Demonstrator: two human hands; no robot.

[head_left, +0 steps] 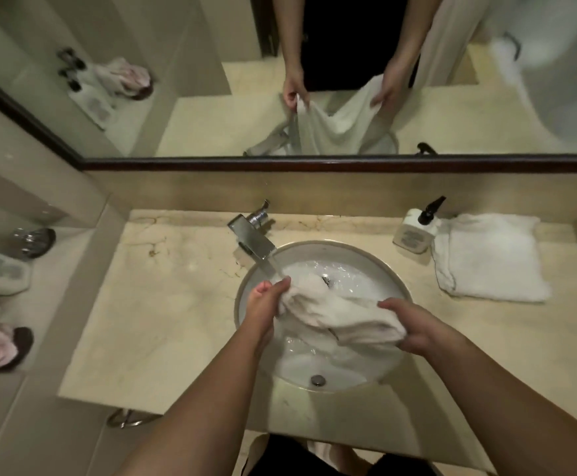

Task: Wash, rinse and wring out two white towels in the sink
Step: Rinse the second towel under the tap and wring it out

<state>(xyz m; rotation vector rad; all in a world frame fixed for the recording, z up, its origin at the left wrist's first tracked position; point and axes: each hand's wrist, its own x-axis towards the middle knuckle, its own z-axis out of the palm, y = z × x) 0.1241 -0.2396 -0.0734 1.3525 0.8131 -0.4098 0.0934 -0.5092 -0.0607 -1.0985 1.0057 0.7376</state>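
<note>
Towel (342, 312) stretched over the sink (318, 247), left hand (264, 304) and right hand (417, 333) each gripping one end, apparently so water from the tap (252, 240) runs through it. Towels counted: two, the second folded on the worktop (163, 304) beside one soap bottle (415, 231).

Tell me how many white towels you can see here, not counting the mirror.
2: a wet towel held by both hands over the sink, and a folded towel on the counter right of the soap bottle.
</note>
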